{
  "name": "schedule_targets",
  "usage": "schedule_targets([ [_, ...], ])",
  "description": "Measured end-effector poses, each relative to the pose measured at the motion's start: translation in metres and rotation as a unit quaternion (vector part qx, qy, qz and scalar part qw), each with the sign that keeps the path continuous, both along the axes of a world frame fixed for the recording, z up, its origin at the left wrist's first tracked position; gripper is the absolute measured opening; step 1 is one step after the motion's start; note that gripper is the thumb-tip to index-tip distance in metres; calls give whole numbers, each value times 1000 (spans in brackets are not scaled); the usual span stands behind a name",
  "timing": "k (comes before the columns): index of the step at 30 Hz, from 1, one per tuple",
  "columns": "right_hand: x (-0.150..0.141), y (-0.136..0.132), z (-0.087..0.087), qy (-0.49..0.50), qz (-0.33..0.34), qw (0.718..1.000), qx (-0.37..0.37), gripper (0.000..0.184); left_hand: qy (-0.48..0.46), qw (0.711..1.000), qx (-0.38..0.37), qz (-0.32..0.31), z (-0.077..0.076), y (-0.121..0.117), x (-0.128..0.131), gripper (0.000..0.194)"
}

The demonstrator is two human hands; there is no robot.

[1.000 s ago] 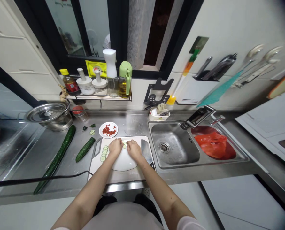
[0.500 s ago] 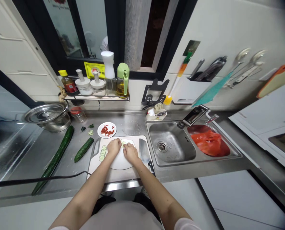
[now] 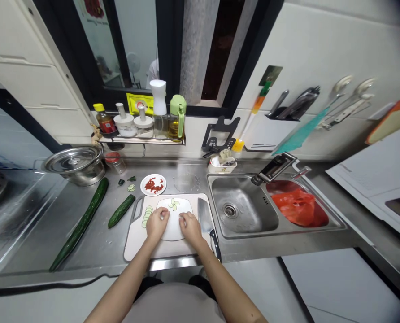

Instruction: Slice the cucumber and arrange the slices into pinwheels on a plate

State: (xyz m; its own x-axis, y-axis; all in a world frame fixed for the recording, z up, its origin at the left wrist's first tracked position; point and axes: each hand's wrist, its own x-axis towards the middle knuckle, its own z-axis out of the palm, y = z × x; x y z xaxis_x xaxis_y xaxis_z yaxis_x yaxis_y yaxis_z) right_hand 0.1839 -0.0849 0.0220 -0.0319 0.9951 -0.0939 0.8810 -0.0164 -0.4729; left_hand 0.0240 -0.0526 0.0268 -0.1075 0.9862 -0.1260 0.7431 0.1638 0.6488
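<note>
Both of my hands hover over a white plate [image 3: 173,231] that lies on the cutting board [image 3: 136,244]. My left hand [image 3: 157,223] is above the plate's left side, thumb and fingertips pinched together. Over the right side, my right hand [image 3: 190,228] has its fingers curled in. Whether a small piece sits in either pinch cannot be made out. Toward the plate's far edge lie several small cucumber pieces [image 3: 173,204]. A row of overlapping cucumber slices [image 3: 146,217] rests on the board left of the plate. The kitchen knife [image 3: 205,216] lies to the right, handle toward me.
Behind the board is a small dish of chopped red pieces [image 3: 153,185]. A short cucumber [image 3: 121,211] and a long cucumber [image 3: 80,224] lie left, near a lidded steel pot [image 3: 75,168]. On the right are a sink [image 3: 247,211] and a red plastic bag [image 3: 296,206].
My hands have drawn back toward me and apart, uncovering the small cucumber pieces at the plate's far side. The black cable at the left has shifted down, and the view has tilted slightly.
</note>
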Motion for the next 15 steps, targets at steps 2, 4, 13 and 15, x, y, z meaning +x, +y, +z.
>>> schedule_targets([
  [2, 4, -8, -1, 24, -9, 1000, 9, 30, -4, 1000, -2, 20, -6, -14, -12, 17],
  [4, 8, -16, -2, 47, -17, 999, 20, 30, 0, 999, -8, 50, -13, -26, -28, 19],
  [13, 25, -31, 0, 96, -41, 989, 101, 29, 59, 992, -70, 84, -31, -48, -86, 32],
  [15, 26, -30, 1, 104, -37, 987, 114, 29, 80, 991, -77, 75, -30, -46, -90, 36],
])
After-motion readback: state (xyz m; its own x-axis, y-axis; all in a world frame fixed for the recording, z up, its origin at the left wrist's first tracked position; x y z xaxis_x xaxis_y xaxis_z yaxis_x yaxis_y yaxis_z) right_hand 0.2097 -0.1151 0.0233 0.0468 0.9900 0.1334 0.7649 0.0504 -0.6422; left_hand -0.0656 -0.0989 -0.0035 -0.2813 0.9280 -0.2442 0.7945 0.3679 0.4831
